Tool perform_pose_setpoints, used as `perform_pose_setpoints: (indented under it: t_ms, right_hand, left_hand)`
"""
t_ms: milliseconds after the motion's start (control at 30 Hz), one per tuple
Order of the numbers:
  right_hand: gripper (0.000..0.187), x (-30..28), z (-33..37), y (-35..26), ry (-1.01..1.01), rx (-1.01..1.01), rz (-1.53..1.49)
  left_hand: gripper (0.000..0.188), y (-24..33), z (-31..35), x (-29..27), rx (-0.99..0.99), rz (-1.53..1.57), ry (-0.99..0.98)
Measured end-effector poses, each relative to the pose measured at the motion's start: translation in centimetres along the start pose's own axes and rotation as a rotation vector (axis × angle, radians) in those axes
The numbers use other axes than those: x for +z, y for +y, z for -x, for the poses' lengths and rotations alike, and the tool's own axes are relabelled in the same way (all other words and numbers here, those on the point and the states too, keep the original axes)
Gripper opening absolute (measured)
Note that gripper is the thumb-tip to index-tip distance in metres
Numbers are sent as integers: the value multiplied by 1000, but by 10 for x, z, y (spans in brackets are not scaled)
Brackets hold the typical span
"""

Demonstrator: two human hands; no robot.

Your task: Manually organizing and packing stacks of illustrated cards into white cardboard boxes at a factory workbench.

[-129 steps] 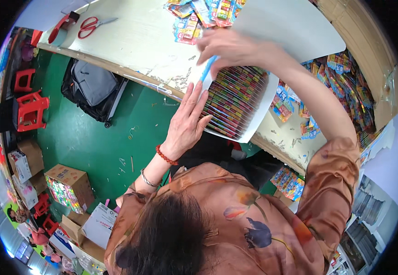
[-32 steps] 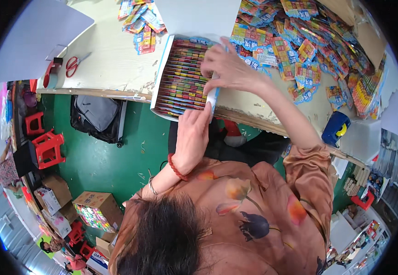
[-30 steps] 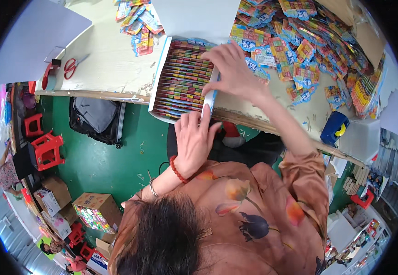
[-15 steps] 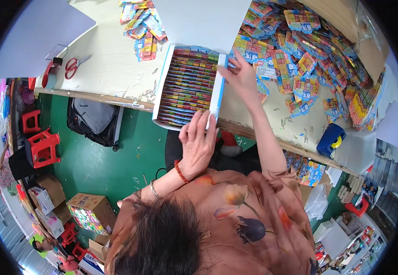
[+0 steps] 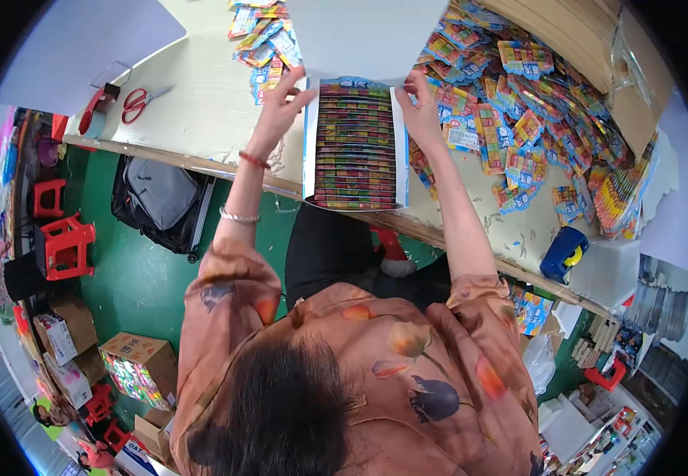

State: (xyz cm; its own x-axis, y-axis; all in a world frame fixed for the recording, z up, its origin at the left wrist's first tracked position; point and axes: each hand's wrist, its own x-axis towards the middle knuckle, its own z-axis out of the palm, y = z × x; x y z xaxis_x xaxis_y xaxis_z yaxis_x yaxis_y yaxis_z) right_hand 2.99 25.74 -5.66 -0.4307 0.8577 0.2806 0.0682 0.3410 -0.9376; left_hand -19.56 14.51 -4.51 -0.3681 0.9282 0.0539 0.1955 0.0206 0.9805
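A white display box (image 5: 310, 151) with its tall lid (image 5: 367, 40) raised lies at the table's front edge. Tight rows of thin, colourful packets (image 5: 357, 147) fill it from end to end. My left hand (image 5: 282, 109) is at the box's far left corner, thumb and fingers closed on the edge where the lid joins. At the far right corner my right hand (image 5: 421, 109) pinches the opposite edge in the same way. The fingertips of both hands are partly hidden against the cardboard.
A heap of loose packets (image 5: 510, 111) covers the table's right side, and a smaller pile (image 5: 260, 47) lies left of the lid. Red scissors (image 5: 135, 105) and a tape dispenser (image 5: 98, 111) lie far left; a blue tape dispenser (image 5: 563, 254) stands near the right edge.
My left hand has gone from the box's near edge to its far left corner. The box has turned straighter and shifted right; my right hand has closed on its far right corner.
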Motion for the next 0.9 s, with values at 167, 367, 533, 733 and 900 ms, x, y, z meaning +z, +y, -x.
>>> perform_pose_setpoints:
  t_ms: [167,367,533,733,900]
  right_hand:
    - [19,-15,-7,11,-108,-59,-129]
    - [35,-55,19,-4,-198,-148,272]
    - [52,-48,73,-104,-428,283,212]
    - [75,-47,102,-107,-410,236,209]
    - [74,-49,111,-110,-390,82,246]
  left_hand:
    - [27,-6,-16,3,404,100,-137]
    - [46,18,27,-15,437,-686,-267]
    - [45,74,113,-20,-25,-339,-350]
    - [65,62,137,-5,-55,-14,-200]
    - [69,79,141,-3,56,-253,-174]
